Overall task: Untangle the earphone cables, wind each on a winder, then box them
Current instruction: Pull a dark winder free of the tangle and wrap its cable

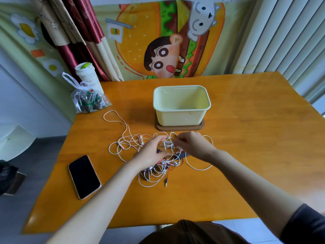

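The earphone cables (163, 166) lay knotted on the table (246, 155), just before the box (181, 118). The right hand (191, 147) pinched a white strand; the left hand (151, 153) curved into the tangle, its grip lost in blur. Light, limp and snag-prone, they probably wanted holding by a plug, not yanking mid-loop.

Phone (84, 176) face-up, left on table (246, 138); plastic bag (88, 101), cup (88, 74) far-left corner.
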Tool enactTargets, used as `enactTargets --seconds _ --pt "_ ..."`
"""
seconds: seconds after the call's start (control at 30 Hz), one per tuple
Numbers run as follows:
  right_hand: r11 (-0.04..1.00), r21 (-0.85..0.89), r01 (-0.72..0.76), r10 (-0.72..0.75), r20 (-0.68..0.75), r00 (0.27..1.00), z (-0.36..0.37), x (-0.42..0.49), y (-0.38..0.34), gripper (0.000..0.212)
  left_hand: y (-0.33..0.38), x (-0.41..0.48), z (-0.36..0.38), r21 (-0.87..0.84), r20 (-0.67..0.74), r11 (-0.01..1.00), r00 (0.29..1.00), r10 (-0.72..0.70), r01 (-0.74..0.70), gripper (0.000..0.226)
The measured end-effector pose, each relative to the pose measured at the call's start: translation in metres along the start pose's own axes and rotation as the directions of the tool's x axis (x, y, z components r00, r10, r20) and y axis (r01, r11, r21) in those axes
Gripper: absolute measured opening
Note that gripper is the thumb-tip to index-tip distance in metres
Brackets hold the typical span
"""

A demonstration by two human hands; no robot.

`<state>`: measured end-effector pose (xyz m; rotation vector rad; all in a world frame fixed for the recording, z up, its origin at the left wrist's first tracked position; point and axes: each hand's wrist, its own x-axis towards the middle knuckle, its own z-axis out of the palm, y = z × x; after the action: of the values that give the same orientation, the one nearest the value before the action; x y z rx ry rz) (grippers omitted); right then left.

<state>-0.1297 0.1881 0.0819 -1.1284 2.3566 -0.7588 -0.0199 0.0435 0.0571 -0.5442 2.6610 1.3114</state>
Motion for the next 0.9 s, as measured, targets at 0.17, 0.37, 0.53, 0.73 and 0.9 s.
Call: enactTargets --seconds 0.17,0.37,0.53,0.73,0.9 --pt "0.994 0.059 0.089 -0.086 -0.056 0.995 0.002 0.005 -0.012 0.031 0.026 -0.005 0.003 -0.197 -0.035 0.974 0.994 0.107 -0.112 0.019" --pt "0.998 0.04 -0.049 0.048 0.025 0.999 -0.008 -0.006 0.007 0.032 -0.014 -0.024 -0.029 -0.214 -0.161 0.976 0.984 -0.079 0.043 0.031" --pt "0.966 0.068 -0.249 0.251 -0.022 0.968 -0.015 -0.022 0.036 0.029 -0.08 -0.044 -0.057 -0.315 -0.376 0.897 0.828 -0.417 0.309 0.037" --pt "0.963 -0.011 -0.27 0.263 -0.199 0.944 0.009 -0.034 -0.003 0.03 -0.074 -0.072 -0.06 -0.401 -0.324 0.869 0.843 -0.43 0.289 0.037" --pt "0.999 0.019 -0.03 0.031 -0.085 0.996 0.059 -0.042 -0.076 0.023 -0.022 -0.087 -0.04 -0.248 -0.016 0.969 1.0 0.017 -0.021 0.031"
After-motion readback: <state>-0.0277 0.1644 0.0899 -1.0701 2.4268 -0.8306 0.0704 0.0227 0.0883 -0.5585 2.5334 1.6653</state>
